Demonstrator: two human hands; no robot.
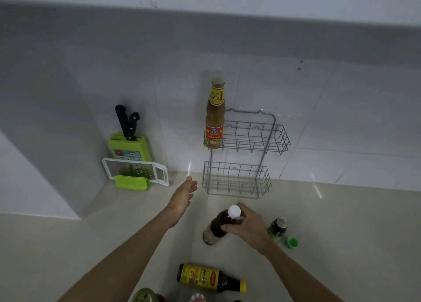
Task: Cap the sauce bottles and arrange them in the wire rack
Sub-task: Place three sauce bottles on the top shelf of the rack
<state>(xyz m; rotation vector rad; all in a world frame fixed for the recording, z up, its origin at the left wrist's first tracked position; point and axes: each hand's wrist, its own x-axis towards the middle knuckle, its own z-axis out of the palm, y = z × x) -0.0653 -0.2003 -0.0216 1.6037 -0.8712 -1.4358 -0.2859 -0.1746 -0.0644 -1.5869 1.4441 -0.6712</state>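
Observation:
A two-tier wire rack [268,137] hangs on the tiled wall. A tall yellow-brown sauce bottle [214,117] stands at the left end of its upper tier. My right hand [249,227] grips a dark sauce bottle [216,227] with a white cap, standing on the counter below the rack. My left hand [183,193] is stretched out over the counter left of the rack's lower tier, fingers apart, holding nothing. A green bottle [278,229] stands uncapped to the right, its green cap [292,242] beside it. A yellow-labelled dark bottle [210,278] with a yellow cap lies on its side near me.
A green knife block [129,145] with black-handled knives and a white grater [136,172] stand in the corner at the left. More jar and bottle tops [145,296] show at the bottom edge. The beige counter [341,233] runs to the right.

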